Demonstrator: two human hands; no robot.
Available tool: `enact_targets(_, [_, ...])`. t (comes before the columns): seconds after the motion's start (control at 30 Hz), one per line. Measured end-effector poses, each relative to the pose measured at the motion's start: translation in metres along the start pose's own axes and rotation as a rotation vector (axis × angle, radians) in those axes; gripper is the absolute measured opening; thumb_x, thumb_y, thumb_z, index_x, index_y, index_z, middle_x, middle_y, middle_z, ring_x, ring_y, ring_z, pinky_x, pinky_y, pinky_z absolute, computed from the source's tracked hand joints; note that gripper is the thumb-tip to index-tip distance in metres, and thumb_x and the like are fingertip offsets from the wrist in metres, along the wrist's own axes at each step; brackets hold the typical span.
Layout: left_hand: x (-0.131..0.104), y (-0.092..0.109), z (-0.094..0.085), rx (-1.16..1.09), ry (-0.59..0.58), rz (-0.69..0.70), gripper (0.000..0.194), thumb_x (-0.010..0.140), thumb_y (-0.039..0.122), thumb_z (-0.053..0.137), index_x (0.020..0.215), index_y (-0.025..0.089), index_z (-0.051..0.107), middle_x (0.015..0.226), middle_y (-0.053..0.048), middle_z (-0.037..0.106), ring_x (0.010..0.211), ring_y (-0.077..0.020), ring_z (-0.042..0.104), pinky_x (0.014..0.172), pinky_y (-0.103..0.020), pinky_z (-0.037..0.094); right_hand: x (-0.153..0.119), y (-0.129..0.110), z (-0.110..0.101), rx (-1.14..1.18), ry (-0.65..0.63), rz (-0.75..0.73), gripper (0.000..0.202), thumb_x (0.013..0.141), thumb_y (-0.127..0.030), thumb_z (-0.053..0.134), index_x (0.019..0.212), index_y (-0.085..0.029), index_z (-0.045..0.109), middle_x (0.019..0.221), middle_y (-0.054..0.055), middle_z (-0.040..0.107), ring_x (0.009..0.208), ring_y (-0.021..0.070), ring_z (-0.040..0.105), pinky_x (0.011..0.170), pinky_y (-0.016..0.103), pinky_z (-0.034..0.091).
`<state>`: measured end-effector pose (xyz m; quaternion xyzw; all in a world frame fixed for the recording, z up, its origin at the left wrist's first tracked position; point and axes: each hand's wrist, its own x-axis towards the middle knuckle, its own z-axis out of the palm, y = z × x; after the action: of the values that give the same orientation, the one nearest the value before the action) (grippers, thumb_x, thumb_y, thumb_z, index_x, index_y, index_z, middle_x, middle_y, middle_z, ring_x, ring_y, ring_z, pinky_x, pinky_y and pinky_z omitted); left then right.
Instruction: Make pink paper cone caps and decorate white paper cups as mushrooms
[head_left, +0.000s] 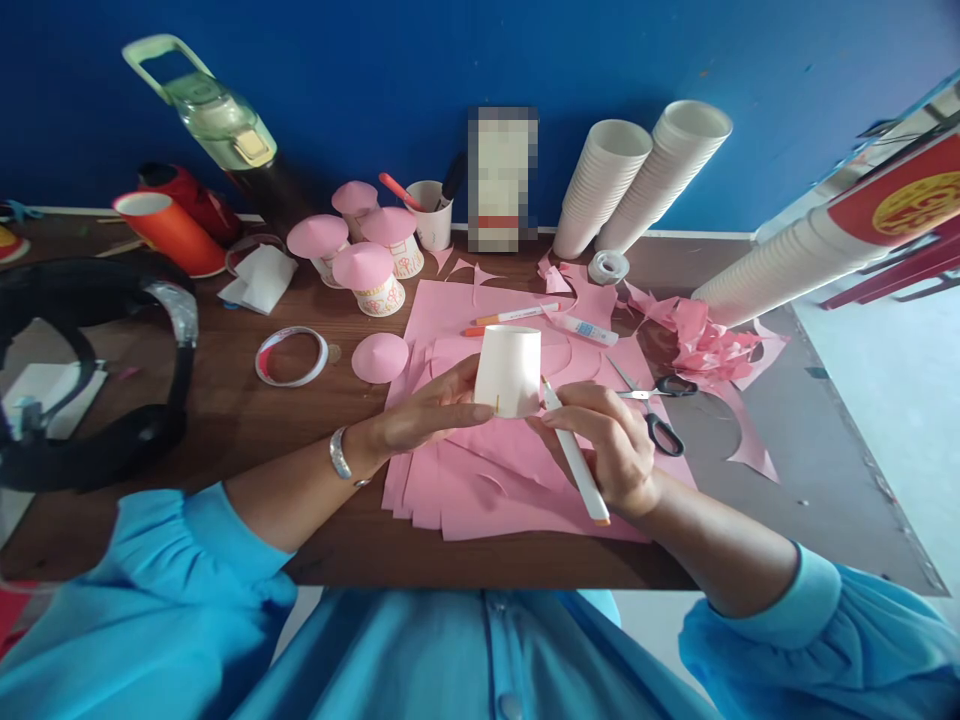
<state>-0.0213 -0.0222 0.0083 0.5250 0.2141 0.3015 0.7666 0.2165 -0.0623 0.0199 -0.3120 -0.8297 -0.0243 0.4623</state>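
My left hand (439, 405) grips a white paper cup (510, 370), held upside down above the pink paper sheets (465, 490). A short yellow-orange mark shows low on the cup's left side. In my right hand (611, 445) is a white marker (577, 460) with an orange end, its tip close to the cup's right side. Right of that hand lie scissors (660, 400) with black handles. Behind the cup are another marker (517, 313) and a glue tube (585, 328) on the pink paper.
Several decorated cups with pink cone tops (367, 268) stand at the back left, near a loose pink cone (380, 358) and a tape roll (291, 357). Stacked cups (604, 190) line the blue wall. Pink scraps (716, 340) lie right; a black headset-like frame (184, 370) lies left.
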Motion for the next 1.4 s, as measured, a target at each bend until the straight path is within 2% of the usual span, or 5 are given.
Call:
enact_targets(0.13, [-0.002,0.000,0.000,0.033,-0.017,-0.024,0.054,0.089,0.041,0.073,0.140,0.030,0.058,0.136,-0.008,0.067,0.138,-0.0301,0.056,0.112,-0.046,0.048,0.003,-0.002,0.000,0.026,-0.031,-0.063,0.024,0.095,-0.009,0.060,0.115,-0.022,0.062,0.089,0.005,0.068,0.074,0.0172,0.068,0.064,0.028,0.058])
enact_targets(0.27, [0.000,0.005,0.005,0.096,-0.006,-0.046,0.072,0.078,0.045,0.084,0.140,0.025,0.054,0.130,-0.011,0.067,0.122,-0.0308,0.063,0.101,-0.045,0.053,0.004,-0.004,0.002,0.058,-0.055,-0.119,0.023,0.095,-0.006,0.055,0.113,-0.019,0.061,0.088,0.007,0.068,0.073,0.0173,0.067,0.066,0.029,0.058])
enact_targets(0.4, [0.002,0.009,0.009,0.188,0.084,-0.093,0.062,0.076,0.043,0.086,0.128,0.022,0.059,0.116,-0.009,0.071,0.107,-0.0269,0.066,0.091,-0.041,0.056,0.003,-0.007,0.002,0.109,-0.036,-0.089,0.023,0.094,-0.012,0.061,0.116,-0.021,0.061,0.091,0.006,0.071,0.075,0.0177,0.069,0.066,0.030,0.060])
enact_targets(0.67, [0.000,0.007,0.003,0.126,0.103,-0.068,0.063,0.077,0.039,0.086,0.132,0.023,0.059,0.125,-0.011,0.072,0.120,-0.0299,0.066,0.102,-0.044,0.053,0.011,-0.016,-0.001,0.202,-0.011,-0.025,0.026,0.088,-0.008,0.066,0.112,-0.017,0.059,0.074,0.002,0.069,0.063,0.0165,0.069,0.056,0.026,0.058])
enact_targets(1.4, [0.001,0.007,0.005,0.173,0.107,-0.125,0.064,0.074,0.042,0.087,0.128,0.023,0.060,0.118,-0.008,0.068,0.108,-0.0259,0.065,0.092,-0.040,0.054,0.006,-0.015,0.004,0.128,-0.008,-0.034,0.020,0.090,-0.008,0.068,0.107,-0.016,0.060,0.079,0.004,0.072,0.068,0.0151,0.072,0.062,0.025,0.061])
